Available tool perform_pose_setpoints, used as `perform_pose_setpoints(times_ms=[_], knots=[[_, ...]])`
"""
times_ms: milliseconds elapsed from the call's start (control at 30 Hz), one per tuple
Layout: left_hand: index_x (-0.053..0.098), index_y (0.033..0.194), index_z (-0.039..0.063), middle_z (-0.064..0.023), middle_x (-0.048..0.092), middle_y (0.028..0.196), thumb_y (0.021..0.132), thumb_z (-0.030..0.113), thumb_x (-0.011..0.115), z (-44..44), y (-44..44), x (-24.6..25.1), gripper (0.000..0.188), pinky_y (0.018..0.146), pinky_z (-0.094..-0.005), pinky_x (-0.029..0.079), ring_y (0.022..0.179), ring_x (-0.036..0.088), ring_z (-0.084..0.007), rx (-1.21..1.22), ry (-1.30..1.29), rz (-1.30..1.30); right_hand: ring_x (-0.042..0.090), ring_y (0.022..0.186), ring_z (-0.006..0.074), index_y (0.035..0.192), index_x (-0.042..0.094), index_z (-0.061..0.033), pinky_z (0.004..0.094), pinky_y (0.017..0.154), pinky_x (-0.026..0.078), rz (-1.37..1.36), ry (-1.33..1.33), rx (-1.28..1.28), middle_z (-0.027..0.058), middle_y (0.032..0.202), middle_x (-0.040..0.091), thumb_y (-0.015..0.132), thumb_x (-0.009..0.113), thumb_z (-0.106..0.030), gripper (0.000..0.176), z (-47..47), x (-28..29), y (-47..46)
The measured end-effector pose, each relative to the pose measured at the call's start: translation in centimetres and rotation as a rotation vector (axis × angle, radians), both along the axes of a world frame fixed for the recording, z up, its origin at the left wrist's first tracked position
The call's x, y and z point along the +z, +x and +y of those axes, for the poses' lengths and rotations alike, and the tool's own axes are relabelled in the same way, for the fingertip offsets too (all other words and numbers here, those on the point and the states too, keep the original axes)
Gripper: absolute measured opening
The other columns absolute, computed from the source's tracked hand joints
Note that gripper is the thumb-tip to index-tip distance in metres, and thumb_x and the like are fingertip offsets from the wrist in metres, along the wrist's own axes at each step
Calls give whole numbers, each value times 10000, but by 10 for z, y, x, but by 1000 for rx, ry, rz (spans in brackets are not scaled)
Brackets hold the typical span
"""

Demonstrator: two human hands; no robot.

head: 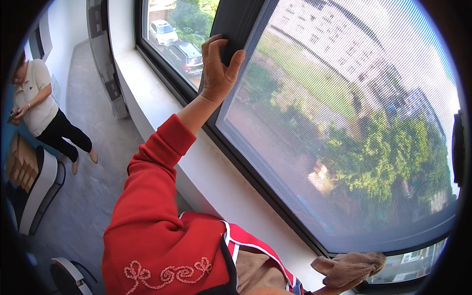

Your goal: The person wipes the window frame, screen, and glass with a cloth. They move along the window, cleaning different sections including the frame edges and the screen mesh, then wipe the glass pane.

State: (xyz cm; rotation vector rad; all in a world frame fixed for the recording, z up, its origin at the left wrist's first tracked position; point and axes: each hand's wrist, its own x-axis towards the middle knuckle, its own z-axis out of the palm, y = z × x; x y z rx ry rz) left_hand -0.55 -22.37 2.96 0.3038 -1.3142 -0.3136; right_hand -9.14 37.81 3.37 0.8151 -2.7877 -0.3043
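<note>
My left hand reaches up to the dark upright of the window frame, with fingers curled at one side and the thumb on the other. To the right of that upright is a window panel with a mesh screen. At the lower right, a brown fleecy cloth covers my right hand, so its fingers are hidden and only the wrist shows. The cloth is at the lower corner of the screen panel, by the dark bottom rail.
The white window sill runs diagonally below the frame. At left, a person stands looking at a phone. A white-edged piece of furniture and a partly visible chair stand on the grey floor. Parked cars show outside.
</note>
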Motion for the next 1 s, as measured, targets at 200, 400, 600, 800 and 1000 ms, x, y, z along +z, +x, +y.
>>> perform_pose_setpoints(times_ms=[200, 400, 600, 800, 1000], knots=[[532, 1324, -6, -145, 566, 1333, 1039, 243, 637, -44, -12, -33, 393, 927, -323, 540, 1108, 600, -222, -14, 15, 2, 463, 835, 165, 989, 453, -119, 312, 829, 431, -60, -1074, -187, 19, 901, 419, 1011, 484, -306, 190, 31, -4, 21], [601, 1305, -24, -200, 620, 1254, 1070, 286, 568, -98, 15, -43, 390, 896, -342, 578, 1073, 656, -277, 167, -143, -167, 565, 1237, 193, 1519, 369, -45, 322, 1068, 472, -392, -2019, 305, 70, 1351, 542, 890, 749, -498, 863, 59, -27, 8], [670, 1246, 12, -149, 694, 1095, 1088, 348, 520, -115, 24, -56, 400, 739, -301, 585, 866, 674, -215, 266, -196, -206, 607, 1201, 274, 1645, 120, -117, 415, 980, 583, -451, -2198, 343, 168, 1438, 506, 996, 584, -37, 802, 54, -29, 8], [628, 1374, 47, -148, 630, 1400, 1032, 563, 475, -76, 27, -4, 637, 1027, -424, 532, 1201, 665, -319, 167, 260, -187, 585, 1263, 272, 1651, 105, -147, 408, 1014, 565, -408, -2288, 375, 173, 1460, 494, 943, 617, 30, 892, 52, -28, 3], [686, 1305, 46, -120, 679, 1338, 1016, 595, 497, -42, 14, 23, 649, 1050, -401, 521, 1206, 667, -306, 96, 378, -80, 592, 1265, 275, 1658, 97, -212, 400, 1052, 542, -366, -2165, 481, 184, 1464, 495, 918, 572, 105, 935, 63, -30, -1]])
